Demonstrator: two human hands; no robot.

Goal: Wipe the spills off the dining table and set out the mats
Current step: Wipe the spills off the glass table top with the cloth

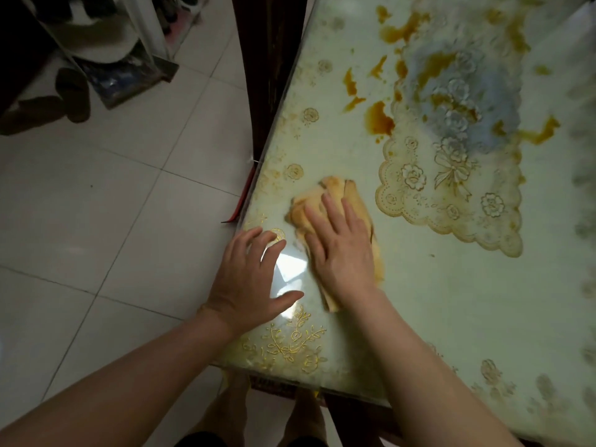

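The dining table (451, 301) has a pale green cover with gold flower patterns under a clear sheet. Brown-orange spills (379, 119) lie scattered across its far part. My right hand (338, 250) presses flat, fingers straight, on a folded yellow-stained cloth (335, 191) near the table's left edge. Beside it, my left hand (248, 275) rests on the table surface with fingers spread, holding nothing. A lace-edged mat (451, 175) with blue flowers lies further right, some spills on it.
White floor tiles (96, 237) stretch to the left of the table. A dark chair back (267, 59) stands against the table's left edge. Slippers (74, 95) and a shelf base sit at the top left. My bare feet show below the table corner.
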